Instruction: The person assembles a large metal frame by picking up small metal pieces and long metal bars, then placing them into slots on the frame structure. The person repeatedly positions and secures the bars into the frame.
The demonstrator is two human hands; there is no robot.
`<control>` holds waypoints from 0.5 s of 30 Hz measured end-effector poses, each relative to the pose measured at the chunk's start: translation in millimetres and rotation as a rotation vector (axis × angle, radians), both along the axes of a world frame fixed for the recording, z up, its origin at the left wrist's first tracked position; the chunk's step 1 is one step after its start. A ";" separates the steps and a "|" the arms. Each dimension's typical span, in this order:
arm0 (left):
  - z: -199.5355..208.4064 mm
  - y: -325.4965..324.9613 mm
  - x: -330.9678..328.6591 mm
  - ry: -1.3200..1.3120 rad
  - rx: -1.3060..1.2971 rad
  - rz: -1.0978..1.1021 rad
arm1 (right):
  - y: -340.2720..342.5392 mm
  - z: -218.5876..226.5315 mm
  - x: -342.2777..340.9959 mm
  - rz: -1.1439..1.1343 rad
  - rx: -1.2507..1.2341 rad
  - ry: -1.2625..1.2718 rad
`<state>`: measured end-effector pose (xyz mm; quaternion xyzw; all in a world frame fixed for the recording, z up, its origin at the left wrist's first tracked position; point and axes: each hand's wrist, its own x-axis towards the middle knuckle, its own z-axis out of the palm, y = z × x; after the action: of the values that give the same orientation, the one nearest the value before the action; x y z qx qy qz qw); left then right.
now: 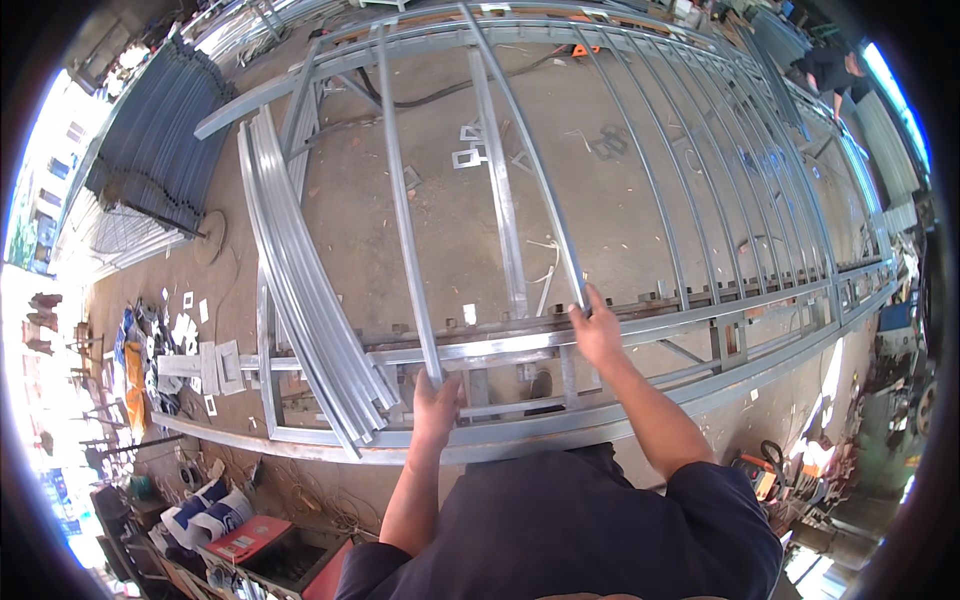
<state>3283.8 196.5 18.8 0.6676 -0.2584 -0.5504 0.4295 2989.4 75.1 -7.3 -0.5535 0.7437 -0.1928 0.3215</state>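
Note:
My left hand (436,408) is closed round the near end of a long square metal tube (404,220), which overhangs the near rail (500,347) of a large metal frame. Further right, my right hand (597,332) grips the near end of a second metal tube (535,165) beside the same rail. Both tubes run away from me to the frame's far rail (420,42). Left of my left hand, a bundle of shiny metal tubes (300,270) lies slanted across the frame. Several parallel bars (655,180) span the frame to the right.
A tall stack of grey metal bars (165,125) stands at the far left. Small flat plates (467,158) lie on the floor inside the frame. White bags (207,518) and a red box (250,538) are at lower left. Another person (830,72) is at far upper right.

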 end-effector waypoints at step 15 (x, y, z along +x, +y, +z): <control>-36.8 -140.2 -107.3 -0.479 0.056 -0.264 | -91.9 -52.2 -100.6 -0.219 0.104 0.030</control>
<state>3176.5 56.3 -17.9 0.7510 -0.4222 -0.4350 0.2618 2888.9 -16.8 -59.5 -0.4542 0.8135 -0.1798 0.3157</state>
